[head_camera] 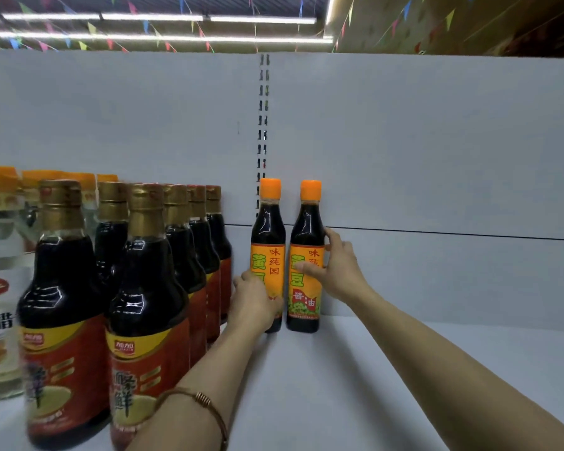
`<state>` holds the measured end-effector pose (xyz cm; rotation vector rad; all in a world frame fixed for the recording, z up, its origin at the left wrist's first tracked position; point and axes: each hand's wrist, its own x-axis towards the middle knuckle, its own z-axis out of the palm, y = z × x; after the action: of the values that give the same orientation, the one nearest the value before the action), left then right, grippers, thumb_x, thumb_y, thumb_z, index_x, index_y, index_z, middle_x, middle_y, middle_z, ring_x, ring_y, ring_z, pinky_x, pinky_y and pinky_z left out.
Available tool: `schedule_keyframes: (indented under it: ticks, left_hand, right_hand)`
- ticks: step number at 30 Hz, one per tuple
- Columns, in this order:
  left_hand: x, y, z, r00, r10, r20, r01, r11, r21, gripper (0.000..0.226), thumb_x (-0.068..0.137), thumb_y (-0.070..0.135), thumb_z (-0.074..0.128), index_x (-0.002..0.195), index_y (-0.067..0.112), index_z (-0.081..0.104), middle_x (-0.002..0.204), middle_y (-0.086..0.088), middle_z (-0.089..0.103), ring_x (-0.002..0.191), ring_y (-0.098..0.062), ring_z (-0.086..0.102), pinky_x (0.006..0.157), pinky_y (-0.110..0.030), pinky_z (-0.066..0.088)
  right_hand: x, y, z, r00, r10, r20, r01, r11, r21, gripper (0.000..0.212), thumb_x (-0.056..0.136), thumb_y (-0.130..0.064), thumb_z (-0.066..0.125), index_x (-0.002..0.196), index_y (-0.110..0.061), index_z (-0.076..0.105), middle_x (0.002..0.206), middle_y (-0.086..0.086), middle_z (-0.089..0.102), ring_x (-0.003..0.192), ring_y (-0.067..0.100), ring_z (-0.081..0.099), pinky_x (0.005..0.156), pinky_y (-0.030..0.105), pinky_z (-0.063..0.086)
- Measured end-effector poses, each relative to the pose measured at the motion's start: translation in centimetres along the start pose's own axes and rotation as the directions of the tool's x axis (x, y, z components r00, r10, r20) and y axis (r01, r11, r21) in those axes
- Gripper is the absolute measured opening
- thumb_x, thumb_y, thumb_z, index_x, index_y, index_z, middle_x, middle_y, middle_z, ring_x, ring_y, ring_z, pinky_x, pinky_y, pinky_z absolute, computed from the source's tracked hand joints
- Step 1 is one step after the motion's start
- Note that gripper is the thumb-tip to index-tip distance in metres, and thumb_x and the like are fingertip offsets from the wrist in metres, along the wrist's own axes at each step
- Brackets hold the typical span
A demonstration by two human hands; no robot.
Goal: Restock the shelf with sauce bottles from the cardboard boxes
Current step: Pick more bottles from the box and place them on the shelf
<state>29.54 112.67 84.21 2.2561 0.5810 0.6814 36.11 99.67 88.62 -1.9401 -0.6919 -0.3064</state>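
Hands: left (254, 301) grips left bottle (267, 255), right (336, 271) grips right bottle (306, 255); both upright, caps up.

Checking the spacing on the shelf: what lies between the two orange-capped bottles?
Nothing. In the head view a narrow bare gap separates the left orange-capped bottle from the right orange-capped bottle; only the white back panel shows through.
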Motion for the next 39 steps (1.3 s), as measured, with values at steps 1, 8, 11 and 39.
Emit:
schedule_keyframes:
  ticks: [1,8,11,39]
  left_hand:
    - [0.0,-0.1,0.2,1.0,0.007,-0.006,-0.007,1.0,0.0,0.06,0.082,0.026,0.073,0.127,0.003,0.041,0.124,-0.014,0.049,0.11,-0.032,0.056,0.091,-0.043,0.051]
    - [0.7,-0.1,0.9,1.0,0.002,-0.031,-0.001,0.999,0.04,0.059,0.085,0.031,0.071,0.127,0.003,0.04,0.126,-0.014,0.049,0.112,-0.035,0.056,0.09,-0.044,0.05]
    - [0.7,0.0,1.2,0.999,-0.001,-0.035,0.001,1.0,0.017,0.057,0.086,0.03,0.069,0.127,0.003,0.04,0.126,-0.015,0.048,0.112,-0.036,0.056,0.09,-0.045,0.05]
    - [-18.4,4.2,-6.1,0.996,0.049,-0.071,-0.075,0.903,-0.424,0.015,0.087,0.01,0.063,0.09,0.025,0.065,0.099,0.008,0.069,0.087,-0.006,0.061,0.072,-0.021,0.043]
  right_hand:
    - [0.2,0.2,0.0,1.0,0.006,0.004,-0.006,1.0,-0.012,0.076,0.083,-0.023,0.076,0.145,-0.024,0.032,0.133,0.006,0.042,0.116,0.019,0.05,0.089,0.031,0.045]
    - [0.5,0.7,-0.8,0.999,-0.014,0.045,0.016,0.999,-0.039,0.074,0.084,-0.021,0.074,0.146,-0.025,0.034,0.111,-0.005,0.06,0.077,-0.004,0.054,0.057,0.007,0.042]
    - [0.2,0.8,-1.0,0.999,-0.025,0.043,0.026,1.0,-0.014,0.072,0.085,-0.019,0.073,0.146,-0.026,0.035,0.087,-0.025,0.053,0.066,-0.015,0.052,0.054,0.001,0.043]
    - [-14.6,-6.6,-8.2,0.909,-0.254,0.331,0.228,0.967,0.116,0.029,0.09,-0.042,0.063,0.11,-0.022,0.065,0.103,-0.013,0.066,0.096,0.002,0.063,0.074,0.015,0.051]
